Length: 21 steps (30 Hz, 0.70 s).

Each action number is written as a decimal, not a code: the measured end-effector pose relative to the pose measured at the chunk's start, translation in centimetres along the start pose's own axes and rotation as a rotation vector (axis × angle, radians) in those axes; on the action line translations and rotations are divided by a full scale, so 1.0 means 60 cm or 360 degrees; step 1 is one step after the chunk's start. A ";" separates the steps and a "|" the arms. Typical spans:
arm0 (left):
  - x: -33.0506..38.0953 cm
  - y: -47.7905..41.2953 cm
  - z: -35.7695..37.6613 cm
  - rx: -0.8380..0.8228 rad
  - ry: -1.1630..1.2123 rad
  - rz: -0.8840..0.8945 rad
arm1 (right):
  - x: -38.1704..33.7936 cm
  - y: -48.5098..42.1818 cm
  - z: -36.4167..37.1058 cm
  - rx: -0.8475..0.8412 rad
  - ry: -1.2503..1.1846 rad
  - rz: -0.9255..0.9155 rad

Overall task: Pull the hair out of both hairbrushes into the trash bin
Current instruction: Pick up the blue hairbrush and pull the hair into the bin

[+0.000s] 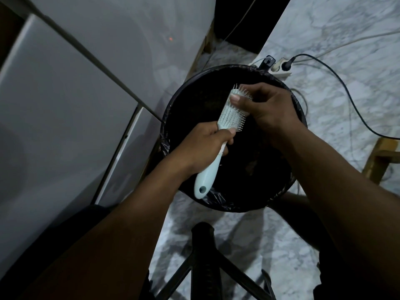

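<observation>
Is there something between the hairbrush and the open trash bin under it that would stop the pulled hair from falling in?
Nothing visible. The left hand holds the hairbrush directly over the open trash bin, the right hand is at its bristles, and only the dark liner shows beneath. No lid or object covers the opening.

The inside of the trash bin [194, 100] is too dark to tell what lies in it, and whether any hair clings to the hairbrush [232, 113] above it cannot be made out. The right hand [270, 111] covers the far side of the brush head, its fingertips hidden behind the bristles, while the left hand [205, 146] hides the neck of the handle. Beyond the bin's far rim, a power strip [281, 70] is partly hidden by it.
</observation>
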State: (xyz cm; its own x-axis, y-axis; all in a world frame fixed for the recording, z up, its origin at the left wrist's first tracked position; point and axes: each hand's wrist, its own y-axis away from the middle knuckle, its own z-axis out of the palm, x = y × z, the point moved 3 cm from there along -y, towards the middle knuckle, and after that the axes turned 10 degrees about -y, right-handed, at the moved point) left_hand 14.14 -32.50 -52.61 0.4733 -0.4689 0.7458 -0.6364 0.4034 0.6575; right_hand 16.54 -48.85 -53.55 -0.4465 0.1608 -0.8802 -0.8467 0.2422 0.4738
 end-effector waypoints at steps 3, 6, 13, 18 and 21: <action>0.000 0.001 0.003 -0.0136 0.0139 -0.0043 | 0.003 -0.002 -0.017 0.0144 0.0005 0.0002; 0.002 0.001 0.004 -0.0220 0.0293 -0.0079 | 0.003 0.000 -0.021 0.0247 -0.0084 0.0077; -0.009 -0.006 0.002 -0.0103 0.0176 -0.0093 | 0.025 -0.008 -0.011 0.0316 -0.0767 0.0812; -0.015 -0.012 -0.010 0.0158 0.0034 -0.0119 | 0.019 -0.002 0.014 -0.0287 -0.0115 0.0421; -0.014 -0.011 -0.009 0.0121 0.0108 -0.0125 | 0.019 0.004 0.019 -0.0305 0.0112 0.0143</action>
State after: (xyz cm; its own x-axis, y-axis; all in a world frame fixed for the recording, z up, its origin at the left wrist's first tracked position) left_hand 14.50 -31.95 -53.64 0.5621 -0.4412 0.6996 -0.6390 0.3054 0.7060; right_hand 16.16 -47.54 -54.44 -0.5358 0.1048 -0.8378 -0.8392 0.0427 0.5421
